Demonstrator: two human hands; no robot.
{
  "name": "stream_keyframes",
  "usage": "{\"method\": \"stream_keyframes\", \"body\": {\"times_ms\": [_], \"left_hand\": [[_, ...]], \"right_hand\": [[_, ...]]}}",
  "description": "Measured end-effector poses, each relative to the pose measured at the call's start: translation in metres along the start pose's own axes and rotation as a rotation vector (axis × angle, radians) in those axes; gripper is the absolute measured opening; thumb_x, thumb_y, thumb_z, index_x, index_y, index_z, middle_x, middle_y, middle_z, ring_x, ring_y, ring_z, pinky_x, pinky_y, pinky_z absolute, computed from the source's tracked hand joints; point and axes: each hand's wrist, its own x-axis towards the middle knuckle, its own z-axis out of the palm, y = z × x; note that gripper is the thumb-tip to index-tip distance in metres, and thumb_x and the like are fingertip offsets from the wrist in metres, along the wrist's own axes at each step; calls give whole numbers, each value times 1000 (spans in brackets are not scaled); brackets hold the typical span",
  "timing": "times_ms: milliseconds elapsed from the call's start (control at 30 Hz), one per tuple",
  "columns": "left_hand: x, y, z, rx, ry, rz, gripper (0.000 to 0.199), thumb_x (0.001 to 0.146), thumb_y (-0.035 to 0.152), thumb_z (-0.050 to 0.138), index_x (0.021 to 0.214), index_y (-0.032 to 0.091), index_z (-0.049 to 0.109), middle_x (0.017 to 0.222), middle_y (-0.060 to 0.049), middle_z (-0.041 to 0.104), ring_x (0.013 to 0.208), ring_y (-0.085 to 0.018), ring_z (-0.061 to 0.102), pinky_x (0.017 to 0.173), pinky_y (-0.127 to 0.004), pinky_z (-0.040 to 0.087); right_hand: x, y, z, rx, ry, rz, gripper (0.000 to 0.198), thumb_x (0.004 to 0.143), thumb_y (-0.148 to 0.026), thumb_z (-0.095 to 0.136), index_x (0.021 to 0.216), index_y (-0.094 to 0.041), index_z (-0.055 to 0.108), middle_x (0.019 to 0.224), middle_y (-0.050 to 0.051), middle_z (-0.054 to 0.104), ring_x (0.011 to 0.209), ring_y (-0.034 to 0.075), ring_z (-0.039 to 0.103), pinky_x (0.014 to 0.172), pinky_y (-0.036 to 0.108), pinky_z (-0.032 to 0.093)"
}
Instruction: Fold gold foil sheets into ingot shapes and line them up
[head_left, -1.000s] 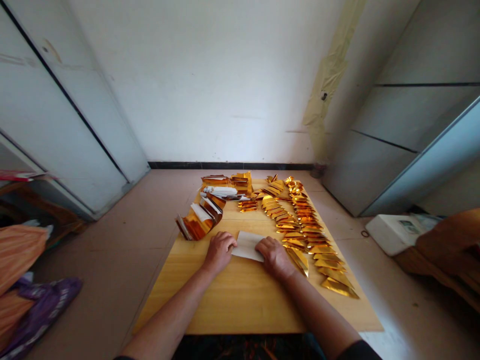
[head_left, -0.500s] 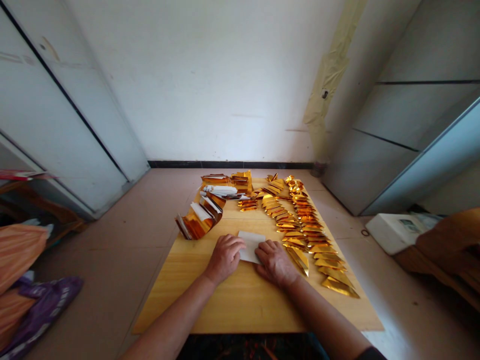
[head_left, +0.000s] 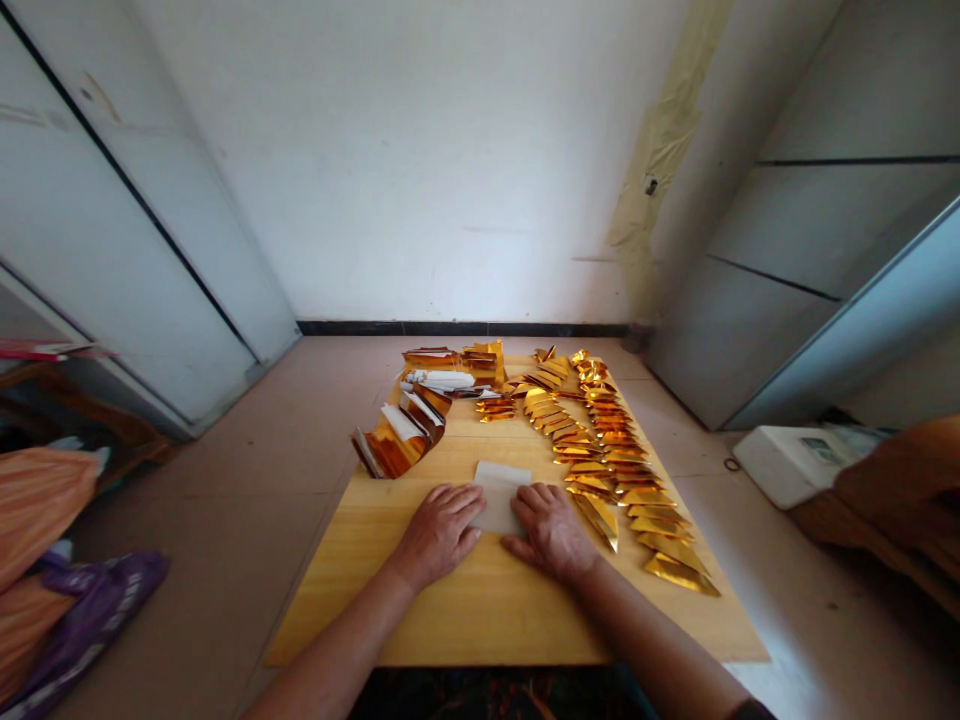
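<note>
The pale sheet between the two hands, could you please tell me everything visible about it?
The pale sheet looks like plain greyish-white paper, roughly rectangular. It lies flat on the wooden table, far edge uncovered. The left hand touches its left edge; the right hand covers part of its right side. Its underside is hidden.

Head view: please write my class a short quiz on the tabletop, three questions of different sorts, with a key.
1. True or false: the left hand is at the left edge of the pale sheet, and the right hand is at its right edge.
2. Where do the rows of folded pieces lie from the sheet? A: left. B: right. C: toward the person.
3. Fill in: those folded pieces have a shiny ____ colour.

Key: 1 true; 2 B; 3 gold.
</note>
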Motion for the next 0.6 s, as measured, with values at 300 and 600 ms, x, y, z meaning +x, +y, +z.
{"method": "stream_keyframes", "body": {"times_ms": [300,600], "left_hand": [[18,21,-9,84,-34,-117,25,83,29,58,108,25,61,106,-5,67,108,-23,53,95,-44,35],[23,42,8,169,38,-223,28,81,29,60,109,25,62,119,-12,58,119,-30,46,102,-60,26]], "right_hand": [[6,1,9,-31,44,39,24,90,-41,51,90,-19,61,94,6,59,93,20,47,79,32,32],[18,6,3,-4,-19,84,18,89,-19,48,93,-21,65,115,8,59,104,21,47,84,32,36]]}}
